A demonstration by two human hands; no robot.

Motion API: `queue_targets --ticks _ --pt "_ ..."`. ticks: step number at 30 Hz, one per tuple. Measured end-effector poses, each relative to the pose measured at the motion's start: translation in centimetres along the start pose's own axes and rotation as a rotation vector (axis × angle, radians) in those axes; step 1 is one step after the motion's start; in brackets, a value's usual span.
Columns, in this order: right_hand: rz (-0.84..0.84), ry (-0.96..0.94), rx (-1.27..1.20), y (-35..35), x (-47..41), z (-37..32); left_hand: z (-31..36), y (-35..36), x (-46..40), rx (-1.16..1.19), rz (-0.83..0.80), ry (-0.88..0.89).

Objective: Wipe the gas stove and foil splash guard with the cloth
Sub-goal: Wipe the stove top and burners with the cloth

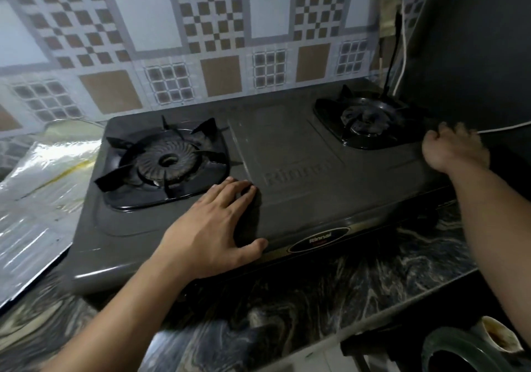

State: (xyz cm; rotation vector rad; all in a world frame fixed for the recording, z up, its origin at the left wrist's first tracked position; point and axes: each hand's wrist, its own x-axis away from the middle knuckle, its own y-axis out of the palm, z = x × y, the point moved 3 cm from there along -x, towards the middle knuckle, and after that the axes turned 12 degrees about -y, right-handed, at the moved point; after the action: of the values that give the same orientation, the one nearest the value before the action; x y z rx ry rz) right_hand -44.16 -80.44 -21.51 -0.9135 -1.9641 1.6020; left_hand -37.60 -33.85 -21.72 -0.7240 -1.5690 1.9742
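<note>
The grey two-burner gas stove (290,147) sits on a dark marbled counter. My left hand (218,225) lies flat on its top near the front, fingers spread, just right of the left burner (166,162). It holds nothing. At the stove's right edge, beside the right burner (367,119), my right hand (454,150) is blurred, with its fingers curled over that edge. The crinkled foil splash guard (37,199) lies slanted to the left of the stove. No cloth is in view.
A patterned tile-print sheet (201,41) covers the wall behind. A dark panel (474,55) stands close on the right, with cables (402,41) hanging beside it. Below the counter's right front edge are a dark round container (459,354) and a stained cup (500,337).
</note>
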Motion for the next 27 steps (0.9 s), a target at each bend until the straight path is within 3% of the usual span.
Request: queue_targets --ticks 6,10,15,18,20,23,27 --pt "0.002 -0.144 0.01 1.7 5.2 -3.2 -0.2 -0.4 0.2 0.053 -0.038 0.007" --pt "0.056 -0.255 -0.018 3.1 9.4 -6.4 -1.1 -2.3 0.9 0.367 -0.068 -0.012" --pt "0.134 -0.351 -0.084 3.8 16.3 -12.4 -8.5 -5.1 2.6 0.359 0.137 -0.059" --pt "0.195 -0.424 -0.119 4.5 20.7 -16.1 -14.6 -6.8 4.4 0.442 0.352 -0.168" --pt "0.218 -0.472 -0.129 5.2 23.4 -18.3 -18.7 -7.3 5.0 0.562 0.396 -0.294" --pt "0.243 -0.562 -0.096 5.9 27.5 -21.6 -23.2 -7.1 4.7 0.873 0.246 -0.489" --pt "0.204 -0.686 -0.057 7.0 32.5 -26.0 -24.8 -6.5 3.9 1.177 0.003 -0.575"
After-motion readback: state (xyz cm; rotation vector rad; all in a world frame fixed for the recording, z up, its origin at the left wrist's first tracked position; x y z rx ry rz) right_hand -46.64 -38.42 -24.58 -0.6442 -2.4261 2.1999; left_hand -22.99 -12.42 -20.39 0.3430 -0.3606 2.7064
